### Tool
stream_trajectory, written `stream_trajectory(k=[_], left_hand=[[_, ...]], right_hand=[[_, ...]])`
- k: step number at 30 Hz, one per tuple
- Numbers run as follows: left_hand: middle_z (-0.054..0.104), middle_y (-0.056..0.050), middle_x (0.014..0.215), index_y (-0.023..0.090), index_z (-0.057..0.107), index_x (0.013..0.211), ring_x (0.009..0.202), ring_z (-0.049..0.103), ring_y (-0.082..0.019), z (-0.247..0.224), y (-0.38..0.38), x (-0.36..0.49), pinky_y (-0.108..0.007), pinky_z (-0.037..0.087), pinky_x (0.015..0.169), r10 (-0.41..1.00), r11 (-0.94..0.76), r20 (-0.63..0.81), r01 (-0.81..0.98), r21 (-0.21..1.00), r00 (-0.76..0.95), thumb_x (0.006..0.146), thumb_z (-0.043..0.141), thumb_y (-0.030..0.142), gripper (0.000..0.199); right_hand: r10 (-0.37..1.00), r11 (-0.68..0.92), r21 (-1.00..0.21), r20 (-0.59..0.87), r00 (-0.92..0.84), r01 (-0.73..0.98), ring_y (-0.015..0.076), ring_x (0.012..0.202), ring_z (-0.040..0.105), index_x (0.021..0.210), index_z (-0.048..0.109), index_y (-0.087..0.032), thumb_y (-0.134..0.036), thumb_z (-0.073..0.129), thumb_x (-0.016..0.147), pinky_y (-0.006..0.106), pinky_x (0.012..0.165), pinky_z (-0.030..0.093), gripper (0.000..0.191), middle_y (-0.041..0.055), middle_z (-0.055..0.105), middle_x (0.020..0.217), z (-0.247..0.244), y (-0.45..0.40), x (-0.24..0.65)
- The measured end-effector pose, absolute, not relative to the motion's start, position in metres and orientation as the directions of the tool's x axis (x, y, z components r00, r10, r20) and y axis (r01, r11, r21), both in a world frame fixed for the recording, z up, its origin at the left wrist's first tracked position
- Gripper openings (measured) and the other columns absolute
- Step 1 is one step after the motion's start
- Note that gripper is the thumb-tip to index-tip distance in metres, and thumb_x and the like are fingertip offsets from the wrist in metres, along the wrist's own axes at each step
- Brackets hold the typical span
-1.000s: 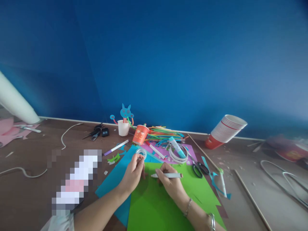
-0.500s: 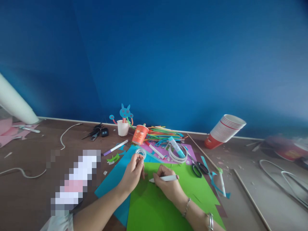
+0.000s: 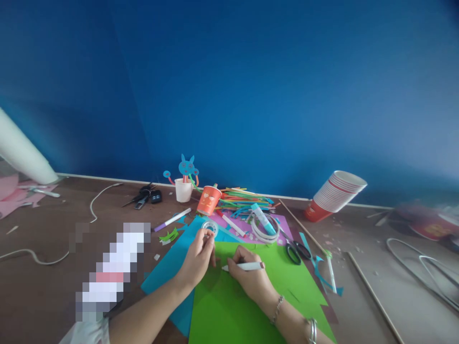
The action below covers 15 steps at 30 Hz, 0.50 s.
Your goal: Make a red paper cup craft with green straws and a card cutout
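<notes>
Item, right hand (image 3: 251, 279): thumb and fingers pinching a white marker (image 3: 253, 265), nib low by the far left corner of the green sheet (image 3: 251, 310); contact unclear to me from here. Item, left hand (image 3: 199, 253): thumb and fingertips drawn together near that corner, just beside the clear tape ring (image 3: 210, 225); whether they grip anything, I cannot tell. Item, blue sheet (image 3: 167, 266): beneath the green sheet's left edge. Risk, I judge: light left-hand pressure could let the stacked paper skid.
</notes>
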<state>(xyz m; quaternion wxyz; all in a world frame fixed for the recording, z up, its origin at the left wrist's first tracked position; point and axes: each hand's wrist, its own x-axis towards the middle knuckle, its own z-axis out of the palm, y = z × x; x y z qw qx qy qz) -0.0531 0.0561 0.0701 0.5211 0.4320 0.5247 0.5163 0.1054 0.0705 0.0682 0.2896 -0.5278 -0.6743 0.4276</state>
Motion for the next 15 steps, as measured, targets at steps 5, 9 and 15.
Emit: stream_trajectory(k=[5, 9, 15], left_hand=[[0.047, 0.009, 0.053, 0.023, 0.044, 0.09, 0.044, 0.048, -0.012, 0.0714, 0.0565, -0.0534, -0.026, 0.044, 0.052, 0.992, 0.086, -0.09, -0.055, 0.995, -0.088, 0.085, 0.048, 0.05, 0.027], [0.047, 0.009, 0.054, 0.023, 0.044, 0.092, 0.044, 0.049, -0.012, 0.0698, 0.0569, -0.0538, -0.025, 0.042, 0.052, 0.992, 0.083, -0.087, -0.044, 0.996, -0.09, 0.086, 0.047, 0.048, 0.026], [0.047, 0.009, 0.055, 0.023, 0.043, 0.092, 0.045, 0.048, -0.012, 0.0683, 0.055, -0.0535, -0.027, 0.044, 0.053, 0.993, 0.088, -0.09, -0.035, 0.996, -0.08, 0.088, 0.045, 0.048, 0.025]], right_hand=[[0.956, 0.068, -0.893, -0.069, -0.285, 0.446, 0.0089, 0.044, 0.035, 0.055, 0.042, -0.022, -0.026, 0.058, 0.072, 0.021, 0.042, 0.026, 0.023, -0.0073, 0.042, 0.047, 0.0711, 0.0705, 0.1046], [0.951, 0.065, -0.887, -0.084, -0.298, 0.458, 0.0092, 0.044, 0.035, 0.055, 0.042, -0.022, -0.027, 0.056, 0.071, 0.022, 0.042, 0.026, 0.022, -0.0069, 0.043, 0.047, 0.0721, 0.0698, 0.1042], [0.956, 0.081, -0.864, -0.073, -0.283, 0.497, 0.0092, 0.045, 0.035, 0.054, 0.04, -0.022, -0.024, 0.054, 0.07, 0.021, 0.042, 0.026, 0.021, -0.0069, 0.041, 0.047, 0.07, 0.0693, 0.1044]])
